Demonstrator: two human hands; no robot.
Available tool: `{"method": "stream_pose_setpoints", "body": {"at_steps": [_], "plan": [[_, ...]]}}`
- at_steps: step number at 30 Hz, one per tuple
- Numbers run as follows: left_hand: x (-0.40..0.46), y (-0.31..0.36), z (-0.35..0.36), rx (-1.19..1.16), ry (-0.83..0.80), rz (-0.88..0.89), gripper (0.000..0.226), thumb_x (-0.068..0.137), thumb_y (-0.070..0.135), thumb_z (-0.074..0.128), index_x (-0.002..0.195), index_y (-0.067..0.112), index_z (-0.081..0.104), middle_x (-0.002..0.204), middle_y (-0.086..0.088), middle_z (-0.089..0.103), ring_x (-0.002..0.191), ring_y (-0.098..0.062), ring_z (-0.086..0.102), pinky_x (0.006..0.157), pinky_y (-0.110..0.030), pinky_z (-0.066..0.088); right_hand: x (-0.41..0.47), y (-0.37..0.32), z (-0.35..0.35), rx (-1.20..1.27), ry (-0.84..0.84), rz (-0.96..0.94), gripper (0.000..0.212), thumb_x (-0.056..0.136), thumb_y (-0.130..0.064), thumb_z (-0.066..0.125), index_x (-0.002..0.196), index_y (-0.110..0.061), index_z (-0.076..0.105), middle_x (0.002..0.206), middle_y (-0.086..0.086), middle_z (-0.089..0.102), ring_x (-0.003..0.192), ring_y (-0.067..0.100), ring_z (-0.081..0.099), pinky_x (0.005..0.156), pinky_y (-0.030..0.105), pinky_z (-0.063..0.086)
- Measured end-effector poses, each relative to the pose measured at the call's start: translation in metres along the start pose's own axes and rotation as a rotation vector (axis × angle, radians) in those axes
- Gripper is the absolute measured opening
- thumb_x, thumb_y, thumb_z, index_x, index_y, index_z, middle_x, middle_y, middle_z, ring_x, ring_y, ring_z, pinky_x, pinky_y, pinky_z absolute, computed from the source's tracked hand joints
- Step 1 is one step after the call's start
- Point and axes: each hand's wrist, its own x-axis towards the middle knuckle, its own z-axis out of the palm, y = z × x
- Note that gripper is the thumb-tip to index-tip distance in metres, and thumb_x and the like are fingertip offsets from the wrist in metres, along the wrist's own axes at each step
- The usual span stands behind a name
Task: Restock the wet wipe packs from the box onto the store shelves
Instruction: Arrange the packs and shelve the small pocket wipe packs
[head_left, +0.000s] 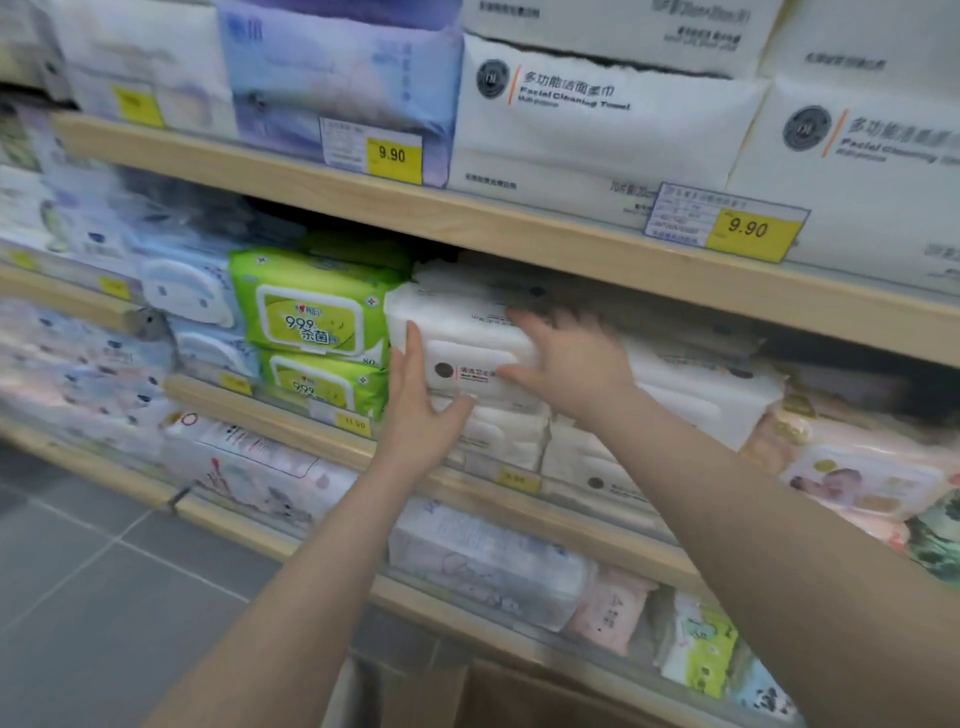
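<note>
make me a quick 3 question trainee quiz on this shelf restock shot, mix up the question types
1. True or false: the white wipe pack being handled sits right of the green packs.
2. Multiple choice: where is the left hand? A) flat against the white pack's left end B) on the floor C) holding a price tag
3. Short answer: what price shows on the yellow tag on the shelf above?

Key
1. True
2. A
3. 9.90; meanwhile the right hand presses the pack's front with spread fingers.
</note>
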Motion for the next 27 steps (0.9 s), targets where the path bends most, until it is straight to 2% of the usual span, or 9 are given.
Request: {"method": "stream_pose_setpoints", "body": {"at_steps": [3,10,14,17,19,21,25,27], "plan": [[0.011,-0.002,0.008,-0.045,0.057,-0.027,0.089,0.085,0.019,0.061,0.148,0.04,0.0,0.158,0.002,0.004,0.144,-0.009,0.003,0.1,-0.021,0.017,-0.001,0.002,0.005,-0.051,0.07,-0.01,0.065,0.082,-0.066,0.048,0.138,-0.034,0.039,0.129,0.009,0.05,0.119,0.03,0.041,0.096,0.038,0.031],[0.032,-0.015,0.006,0.051,0.047,-0.021,0.097,0.078,0.021,0.066,0.146,0.044,0.002,0.156,-0.001,0.015,0.142,-0.014,0.017,0.101,-0.025,0.026,0.001,-0.003,0.023,-0.021,0.24,0.005,0.06,0.075,-0.065,0.06,0.124,-0.03,0.057,0.106,0.014,0.061,0.105,0.034,0.051,0.089,0.04,0.037],[0.035,-0.013,0.0,0.006,-0.016,-0.05,0.098,0.072,0.028,0.066,0.145,0.047,0.004,0.155,-0.003,0.019,0.141,-0.018,0.025,0.109,-0.038,0.033,0.004,-0.001,0.017,0.006,0.138,0.049,0.064,0.081,-0.067,0.051,0.134,-0.033,0.046,0.119,0.014,0.055,0.114,0.033,0.045,0.093,0.038,0.031],[0.028,-0.001,-0.01,-0.038,-0.082,-0.089,0.099,0.069,0.031,0.064,0.145,0.046,0.003,0.157,0.001,0.016,0.142,-0.019,0.024,0.11,-0.041,0.033,0.004,-0.002,0.01,0.019,0.078,0.051,0.067,0.081,-0.068,0.048,0.139,-0.035,0.038,0.126,0.012,0.051,0.12,0.031,0.04,0.096,0.037,0.028],[0.019,0.005,-0.013,-0.005,-0.082,-0.055,0.096,0.078,0.024,0.064,0.147,0.04,0.0,0.158,0.001,0.011,0.145,-0.018,0.012,0.115,-0.04,0.024,0.0,0.0,0.006,0.048,0.05,0.024,0.071,0.082,-0.065,0.051,0.143,-0.034,0.033,0.131,0.012,0.048,0.123,0.031,0.038,0.098,0.037,0.028],[0.01,0.015,-0.011,0.098,-0.077,0.008,0.093,0.084,0.02,0.062,0.146,0.043,-0.004,0.158,-0.008,-0.001,0.146,-0.02,-0.001,0.115,-0.039,0.017,-0.012,0.009,0.002,0.051,0.044,0.031,0.073,0.082,-0.06,0.055,0.144,-0.03,0.031,0.134,0.013,0.046,0.125,0.032,0.038,0.1,0.04,0.029],[-0.003,0.028,0.015,0.149,-0.177,0.069,0.092,0.084,0.021,0.062,0.144,0.051,-0.002,0.152,-0.017,-0.027,0.145,-0.029,-0.006,0.115,-0.045,0.022,-0.053,0.042,0.01,-0.129,0.246,0.166,0.067,0.076,-0.057,0.063,0.13,-0.021,0.046,0.117,0.015,0.059,0.11,0.037,0.053,0.095,0.053,0.037],[-0.002,0.026,0.027,0.174,-0.181,0.073,0.094,0.082,0.021,0.064,0.143,0.051,-0.001,0.149,-0.017,-0.034,0.145,-0.032,-0.008,0.114,-0.047,0.021,-0.065,0.056,0.017,-0.166,0.242,0.185,0.065,0.074,-0.056,0.065,0.126,-0.019,0.052,0.113,0.014,0.062,0.105,0.037,0.057,0.092,0.052,0.04]]}}
